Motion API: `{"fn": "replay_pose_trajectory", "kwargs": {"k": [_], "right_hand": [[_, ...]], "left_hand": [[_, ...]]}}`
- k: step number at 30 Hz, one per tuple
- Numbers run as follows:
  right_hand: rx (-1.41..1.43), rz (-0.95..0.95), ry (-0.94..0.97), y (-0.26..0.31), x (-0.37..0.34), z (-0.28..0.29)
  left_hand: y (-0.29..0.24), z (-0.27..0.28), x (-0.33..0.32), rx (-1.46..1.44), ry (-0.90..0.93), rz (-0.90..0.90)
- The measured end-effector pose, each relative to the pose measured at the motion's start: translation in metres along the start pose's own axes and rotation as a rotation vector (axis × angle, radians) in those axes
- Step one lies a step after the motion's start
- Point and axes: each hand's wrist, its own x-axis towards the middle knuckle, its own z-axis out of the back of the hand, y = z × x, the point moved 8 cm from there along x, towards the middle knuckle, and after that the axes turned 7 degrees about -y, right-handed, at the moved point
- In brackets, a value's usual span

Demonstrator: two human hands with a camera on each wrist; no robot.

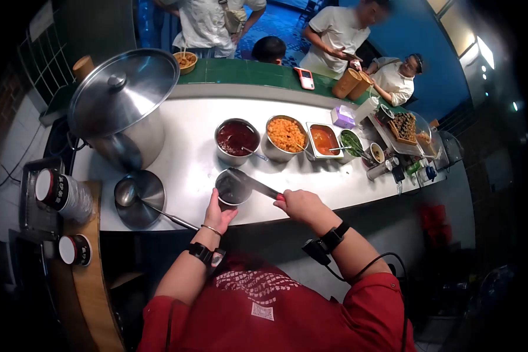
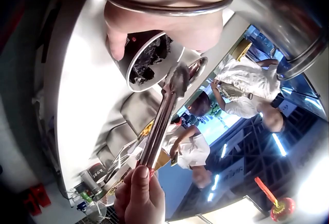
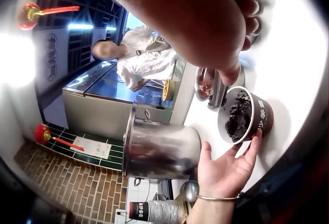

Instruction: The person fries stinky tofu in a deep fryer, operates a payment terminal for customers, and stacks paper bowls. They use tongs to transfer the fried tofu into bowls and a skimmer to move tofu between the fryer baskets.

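My left hand [image 1: 222, 218] holds a black paper bowl [image 3: 263, 113] by its side, fingers against the outer wall. Inside the bowl lie glossy dark chunks [image 3: 239, 118]. In my right hand [image 1: 305, 208] I grip metal tongs [image 1: 265, 189], which reach left to the bowl. In the left wrist view the tips of the tongs overlap the bowl's rim, and my right hand shows at the far end of them. A steel pot of dark red contents [image 1: 237, 138] stands just beyond the bowl.
Orange chopped food [image 1: 287, 135], a red-orange sauce tray [image 1: 324, 141] and greens [image 1: 351, 142] stand to the right. A lidded stockpot [image 1: 126, 132], a ladle [image 1: 164, 216] and stacked bowls [image 1: 70, 196] are left. People stand beyond the green ledge [image 1: 229, 71].
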Motion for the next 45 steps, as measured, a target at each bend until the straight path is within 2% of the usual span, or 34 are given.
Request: {"fn": "replay_pose_trajectory", "kwargs": {"k": [1, 2, 5, 7, 12, 14, 15, 22, 24, 26, 28, 32, 35, 37, 42, 45], "right_hand": [[-0.029, -0.003, 0.008, 0.001, -0.004, 0.006], [-0.019, -0.048, 0.056, 0.001, -0.005, 0.006], [-0.002, -0.058, 0.107, 0.005, -0.006, -0.005], [0.005, -0.082, 0.207, 0.007, -0.005, -0.024], [-0.008, -0.127, 0.228, -0.003, 0.002, -0.054], [-0.021, -0.133, 0.271, 0.0, 0.005, -0.055], [-0.034, -0.097, 0.235, -0.001, 0.007, -0.058], [-0.059, -0.037, 0.194, 0.004, 0.005, -0.027], [-0.03, -0.06, 0.196, 0.0, -0.003, -0.014], [0.006, -0.089, 0.172, -0.01, -0.016, -0.009], [0.135, -0.109, 0.196, -0.018, -0.031, -0.013], [0.193, -0.175, 0.178, -0.029, -0.051, -0.029], [0.264, -0.151, 0.158, -0.025, -0.054, -0.035], [0.31, -0.128, 0.144, -0.021, -0.051, -0.036], [0.353, -0.071, 0.132, -0.001, -0.039, -0.037], [0.311, -0.07, 0.096, 0.014, -0.037, -0.041]], "left_hand": [[0.002, 0.007, 0.007, -0.012, -0.033, -0.008], [0.001, 0.003, 0.002, 0.017, 0.015, -0.019], [-0.001, 0.001, -0.002, 0.002, -0.016, -0.009], [-0.002, -0.002, -0.004, 0.006, 0.0, -0.018], [-0.004, -0.007, -0.008, -0.017, 0.08, -0.013], [-0.005, -0.006, -0.006, -0.032, 0.033, 0.009], [-0.005, -0.006, -0.005, -0.019, 0.022, -0.007], [-0.008, -0.001, -0.009, 0.061, 0.077, 0.003], [-0.013, 0.012, -0.013, 0.057, -0.035, -0.006], [-0.022, 0.023, -0.019, 0.09, -0.054, -0.025], [-0.034, 0.029, -0.029, 0.106, -0.024, -0.04], [-0.064, 0.049, -0.062, 0.204, 0.047, -0.1], [-0.089, 0.076, -0.084, 0.254, 0.055, -0.193], [-0.106, 0.089, -0.103, 0.185, 0.03, -0.237], [-0.14, 0.073, -0.152, 0.246, 0.048, -0.35], [-0.156, 0.056, -0.168, 0.395, 0.122, -0.42]]}}
